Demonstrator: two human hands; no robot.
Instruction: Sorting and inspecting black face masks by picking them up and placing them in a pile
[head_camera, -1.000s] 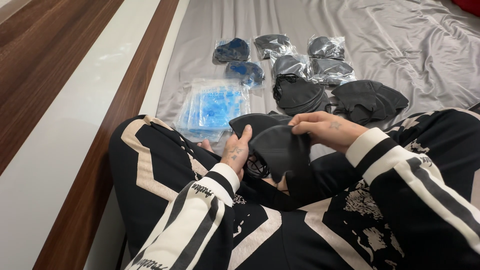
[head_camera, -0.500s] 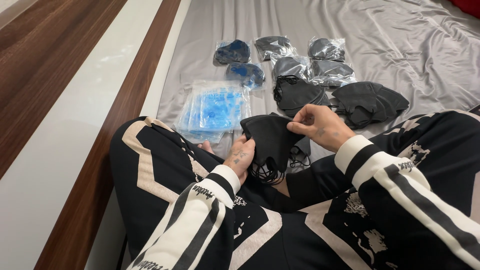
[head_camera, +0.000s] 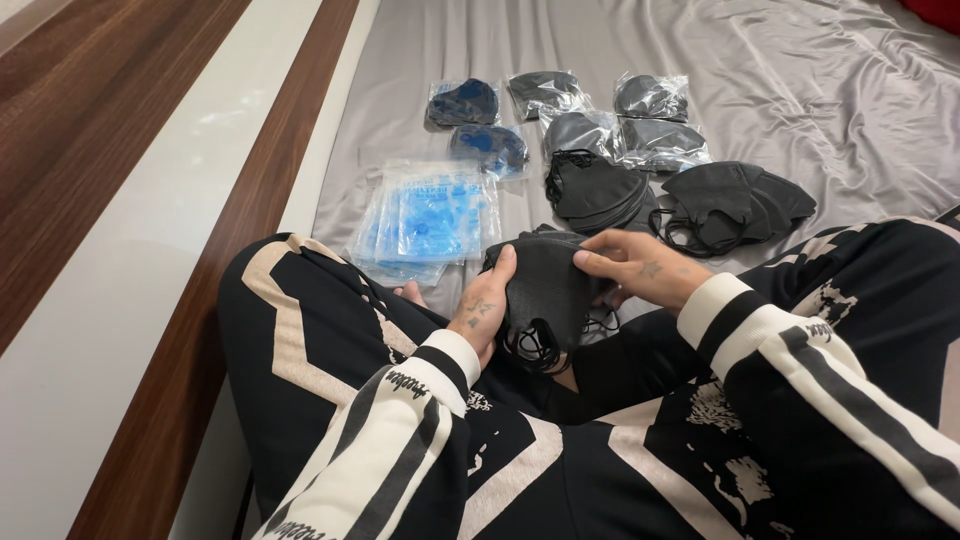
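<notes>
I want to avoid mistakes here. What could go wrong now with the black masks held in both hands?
The ear loops hang loose under the stack of black masks and may tangle. The left hand and right hand grip only the edges, so masks could slide onto the lap. The loose black piles on the grey sheet lie close and might mix.

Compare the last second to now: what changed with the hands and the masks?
The right hand shifted along the top edge of the black mask stack, now pinching its upper right corner. The left hand went from cupping the stack from below to gripping its left edge, thumb on top. Both kept hold throughout. The bagged masks, blue packets and loose black masks on the grey sheet stayed put.
</notes>
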